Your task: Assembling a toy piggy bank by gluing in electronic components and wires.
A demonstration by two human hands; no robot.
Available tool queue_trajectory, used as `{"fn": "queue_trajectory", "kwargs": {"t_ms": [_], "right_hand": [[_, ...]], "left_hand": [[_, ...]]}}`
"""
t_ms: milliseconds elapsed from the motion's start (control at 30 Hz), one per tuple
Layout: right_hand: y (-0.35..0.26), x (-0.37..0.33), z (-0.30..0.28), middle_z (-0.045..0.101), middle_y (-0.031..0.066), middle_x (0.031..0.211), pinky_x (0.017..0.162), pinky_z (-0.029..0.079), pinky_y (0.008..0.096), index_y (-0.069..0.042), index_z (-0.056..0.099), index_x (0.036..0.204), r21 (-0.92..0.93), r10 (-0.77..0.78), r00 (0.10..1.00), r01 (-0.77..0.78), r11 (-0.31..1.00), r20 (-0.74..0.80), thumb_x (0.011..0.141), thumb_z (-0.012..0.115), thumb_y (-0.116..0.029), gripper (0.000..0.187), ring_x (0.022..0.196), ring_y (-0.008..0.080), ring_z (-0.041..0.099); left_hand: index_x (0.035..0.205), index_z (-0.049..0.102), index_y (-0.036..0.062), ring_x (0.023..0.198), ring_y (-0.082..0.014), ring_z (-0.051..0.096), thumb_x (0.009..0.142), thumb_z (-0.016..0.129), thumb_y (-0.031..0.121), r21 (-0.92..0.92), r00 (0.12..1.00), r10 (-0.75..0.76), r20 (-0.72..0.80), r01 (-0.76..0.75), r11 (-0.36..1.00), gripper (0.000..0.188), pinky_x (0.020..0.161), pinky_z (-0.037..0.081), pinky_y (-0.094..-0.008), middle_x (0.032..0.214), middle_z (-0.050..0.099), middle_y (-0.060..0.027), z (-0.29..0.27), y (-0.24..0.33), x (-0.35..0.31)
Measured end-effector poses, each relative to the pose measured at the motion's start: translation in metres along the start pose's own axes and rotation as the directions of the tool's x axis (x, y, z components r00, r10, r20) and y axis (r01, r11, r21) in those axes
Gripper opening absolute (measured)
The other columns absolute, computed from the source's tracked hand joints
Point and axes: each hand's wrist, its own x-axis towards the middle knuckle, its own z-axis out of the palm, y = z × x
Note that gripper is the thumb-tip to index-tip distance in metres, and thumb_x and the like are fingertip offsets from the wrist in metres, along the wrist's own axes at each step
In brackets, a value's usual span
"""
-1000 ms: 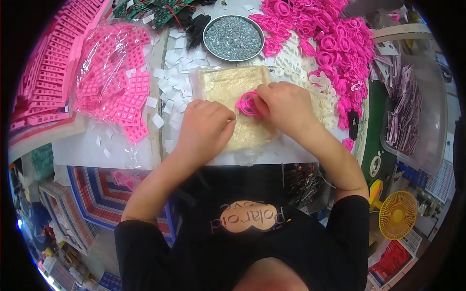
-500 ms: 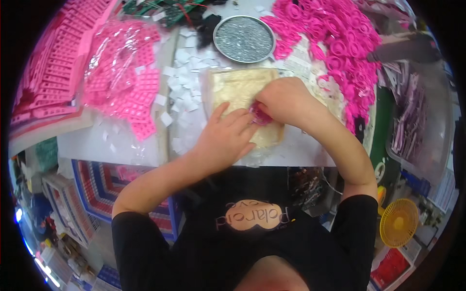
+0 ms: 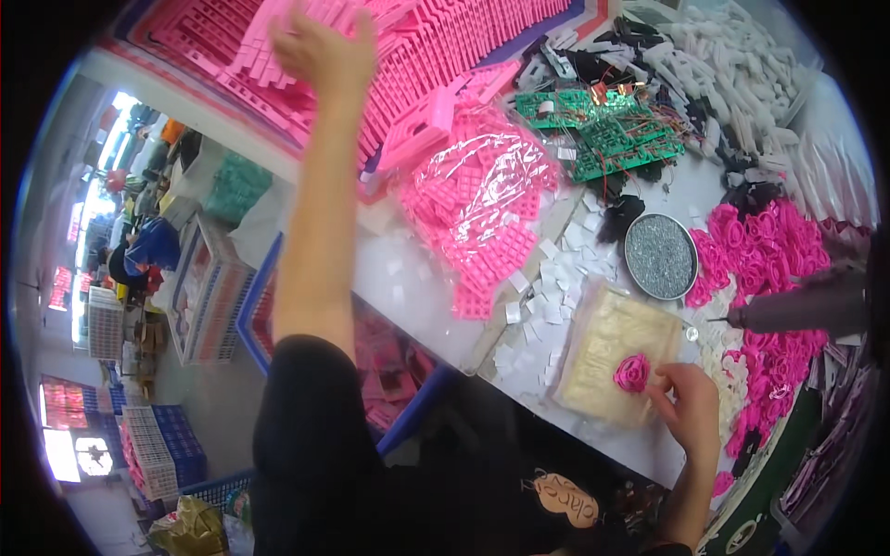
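My left hand (image 3: 326, 54) is stretched out to the far left over a tray of long pink plastic parts (image 3: 445, 56). Its fingers are spread, and the thumb stands apart; I see nothing held in it. My right hand (image 3: 688, 400) hovers at the right edge of a cream-coloured pad (image 3: 593, 347) in clear wrapping, fingers apart and slightly bent. A coil of glossy pink ring-shaped parts or cord (image 3: 632, 372) lies on the pad, right beside those fingertips. Whether they touch it I cannot tell.
Behind the pad stands a round dish of small metal pieces (image 3: 660, 258). A dark tool (image 3: 797, 304) juts in from the right over bright pink coils (image 3: 769, 250). White paper squares (image 3: 565, 273), a bag of pink keypads (image 3: 482, 199) and green circuit boards (image 3: 603, 134) lie around.
My left hand has left the pad and swung out to the pink parts at far left. My right hand has released the pink coil onto the pad. The view has turned left.
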Motion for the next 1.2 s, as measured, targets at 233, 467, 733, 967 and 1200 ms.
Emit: {"fn": "queue_trajectory", "kwargs": {"t_ms": [233, 467, 733, 967, 1200], "right_hand": [[0.003, -0.006, -0.006, 0.063, 0.0085, 0.074, 0.063, 0.049, 0.0390, -0.004, 0.068, 0.095, 0.028, 0.046, 0.998, -0.047, 0.999, 0.047, 0.078, 0.079, -0.015, 0.023, 0.071, 0.0279, 0.062], [-0.002, -0.012, 0.003, 0.066, 0.0086, 0.077, 0.062, 0.049, 0.0383, -0.007, 0.069, 0.091, 0.036, -0.093, 0.995, 0.095, 0.995, -0.038, 0.078, 0.079, -0.014, 0.018, 0.071, 0.0275, 0.063], [-0.019, 0.002, 0.000, 0.069, 0.0119, 0.106, 0.078, 0.053, 0.0326, -0.002, 0.063, 0.130, 0.473, -0.007, 0.971, 0.123, 0.873, -0.240, 0.081, 0.079, -0.011, 0.052, 0.092, 0.0230, 0.065], [-0.058, 0.045, 0.019, 0.043, 0.0134, 0.152, 0.108, 0.045, 0.0372, -0.001, 0.028, 0.157, 0.976, 0.358, 0.920, 0.203, -0.080, -0.162, 0.093, 0.063, -0.011, 0.073, 0.135, 0.0221, 0.049], [0.007, -0.010, -0.003, 0.065, 0.0153, 0.126, 0.104, 0.050, 0.0368, 0.004, 0.056, 0.137, 0.988, 0.169, 0.985, 0.004, -0.152, 0.022, 0.085, 0.065, -0.007, 0.054, 0.117, 0.0227, 0.063]], "left_hand": [[0.149, 0.045, 0.0075, 0.146, -0.0423, 0.030, 0.096, 0.049, 0.052, 0.489, 0.729, -0.588, 0.352, 0.392, 0.779, 0.069, 0.117, 0.017, -0.0653, 0.148, 0.040, -0.0306, 0.035, -0.155, 0.175], [0.137, 0.061, 0.0097, 0.127, -0.0431, 0.047, 0.098, 0.050, 0.051, 0.531, 0.973, -0.216, 0.075, 0.144, 0.835, 0.058, 0.105, 0.031, -0.0608, 0.137, 0.049, -0.0266, -0.002, -0.101, 0.158], [0.136, 0.064, 0.0106, 0.105, -0.0300, 0.050, 0.094, 0.071, 0.018, -0.312, 0.888, 0.451, -0.090, -0.455, 0.834, 0.043, 0.091, 0.043, -0.0390, 0.112, 0.053, -0.0149, -0.056, 0.113, 0.008], [0.137, 0.061, 0.0039, 0.124, -0.0383, 0.048, 0.079, 0.075, 0.003, -0.803, 0.531, 0.664, 0.526, 0.052, 0.594, 0.059, 0.105, 0.039, -0.0458, 0.126, 0.054, -0.0180, -0.202, 0.243, -0.237], [0.151, 0.040, -0.0016, 0.124, -0.0312, 0.054, 0.087, 0.068, 0.002, -0.724, 0.472, 0.549, 0.689, 0.412, 0.554, 0.070, 0.102, 0.046, -0.0412, 0.135, 0.054, -0.0192, -0.188, 0.220, -0.215]]}}
